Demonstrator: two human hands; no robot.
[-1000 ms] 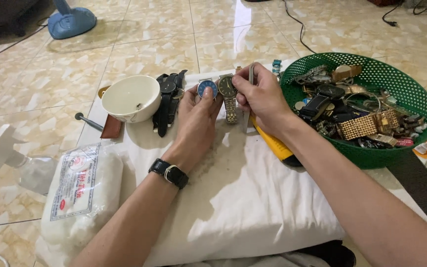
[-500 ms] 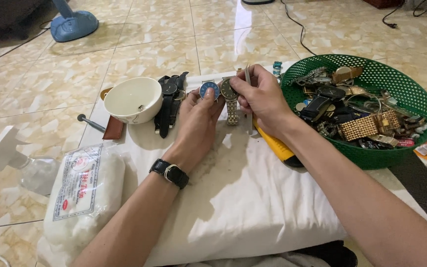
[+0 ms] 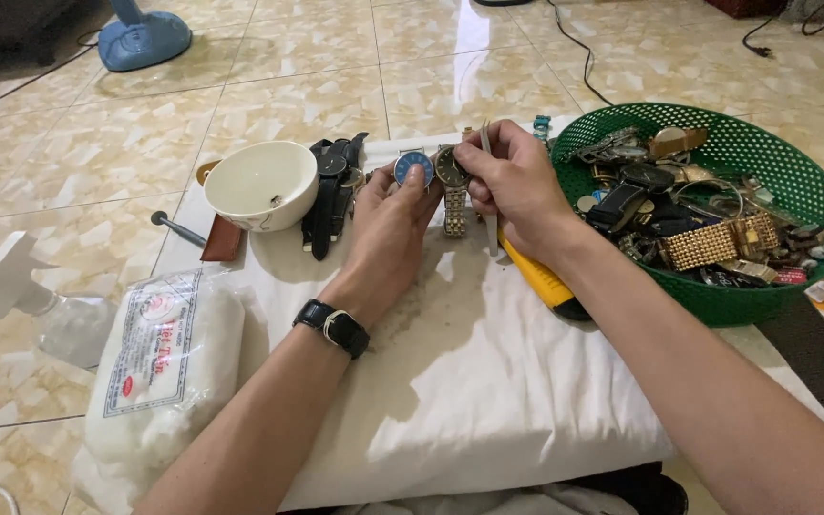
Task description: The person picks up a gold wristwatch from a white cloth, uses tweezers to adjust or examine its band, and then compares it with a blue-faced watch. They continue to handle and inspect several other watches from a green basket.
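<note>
A gold-toned wristwatch (image 3: pixel 453 181) with a dark dial and a metal bracelet lies on a white cloth (image 3: pixel 488 381) at its far edge, between two bare hands. The right hand (image 3: pixel 517 181) has its fingers curled narrow around thin metal tweezers (image 3: pixel 486 153), the tips held at the watch case. The left hand (image 3: pixel 388 229), with a black watch on its wrist, pinches a small round blue disc (image 3: pixel 413 168) between thumb and fingertips, just beside the watch.

Left of the hands stand black-strapped watches (image 3: pixel 331 191) and a white bowl (image 3: pixel 261 184). A yellow-handled tool (image 3: pixel 541 281) lies under the right forearm. To the right sits a round green plastic basket (image 3: pixel 793 181) heaped with watches and metal bands. At near left lies a soft clear bag of white cotton (image 3: pixel 169 372) with a rectangular label printed in red, and beside it a clear spray bottle (image 3: pixel 21 296) on the tiled floor.
</note>
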